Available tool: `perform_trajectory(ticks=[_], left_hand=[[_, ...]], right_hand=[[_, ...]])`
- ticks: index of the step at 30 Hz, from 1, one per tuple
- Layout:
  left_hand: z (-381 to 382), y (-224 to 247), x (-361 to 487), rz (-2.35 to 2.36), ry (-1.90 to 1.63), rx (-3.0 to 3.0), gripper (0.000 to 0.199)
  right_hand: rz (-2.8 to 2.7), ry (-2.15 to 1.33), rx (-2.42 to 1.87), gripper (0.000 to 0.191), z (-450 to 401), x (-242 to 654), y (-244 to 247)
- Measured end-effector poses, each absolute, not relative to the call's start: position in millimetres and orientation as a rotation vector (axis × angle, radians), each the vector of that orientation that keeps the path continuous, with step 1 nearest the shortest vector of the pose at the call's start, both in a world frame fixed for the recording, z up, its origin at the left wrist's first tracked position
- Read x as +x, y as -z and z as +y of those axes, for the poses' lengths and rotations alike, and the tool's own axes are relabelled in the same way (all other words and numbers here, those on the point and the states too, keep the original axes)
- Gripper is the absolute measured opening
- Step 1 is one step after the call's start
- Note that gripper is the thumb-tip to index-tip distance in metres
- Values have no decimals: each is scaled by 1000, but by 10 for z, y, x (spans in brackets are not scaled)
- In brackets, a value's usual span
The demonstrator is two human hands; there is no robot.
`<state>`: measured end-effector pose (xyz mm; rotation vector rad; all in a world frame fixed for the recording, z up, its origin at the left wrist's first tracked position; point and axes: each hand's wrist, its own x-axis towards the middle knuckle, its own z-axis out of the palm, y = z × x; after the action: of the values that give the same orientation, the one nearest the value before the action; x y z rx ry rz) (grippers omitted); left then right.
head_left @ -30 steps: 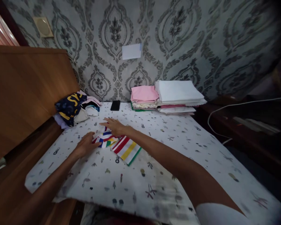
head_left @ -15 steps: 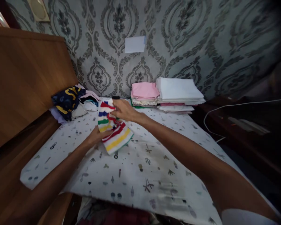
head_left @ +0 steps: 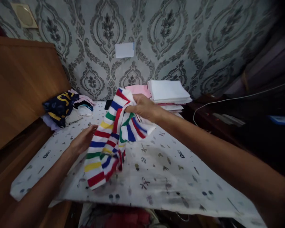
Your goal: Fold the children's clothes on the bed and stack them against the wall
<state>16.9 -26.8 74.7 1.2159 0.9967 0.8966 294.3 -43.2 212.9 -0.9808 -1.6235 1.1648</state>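
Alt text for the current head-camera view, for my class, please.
A person's right hand holds a multicoloured striped cloth above a patterned white sheet; the left hand is at the cloth's edge. Rumpled clothes lie behind at left, folded fabric at right.

Low room lies right of the striped garment (head_left: pixel 102 144), white stack (head_left: pixel 169 91) blocking behind.

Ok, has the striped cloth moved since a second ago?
Yes, upward. The striped cloth lay on the patterned sheet; now the right hand holds it up, its top nearer the white paper on the wall.
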Motion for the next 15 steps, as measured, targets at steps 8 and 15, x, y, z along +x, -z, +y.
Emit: perform_trajectory(ticks=[8, 15], left_hand=[[-538, -531, 389, 810, -554, 1304, 63], [-353, -725, -271, 982, -790, 1162, 40]], right_hand=[[-1453, -1366, -975, 20, -461, 2850, -2231], [-1205, -1292, -973, 7, -908, 3221, -2501]])
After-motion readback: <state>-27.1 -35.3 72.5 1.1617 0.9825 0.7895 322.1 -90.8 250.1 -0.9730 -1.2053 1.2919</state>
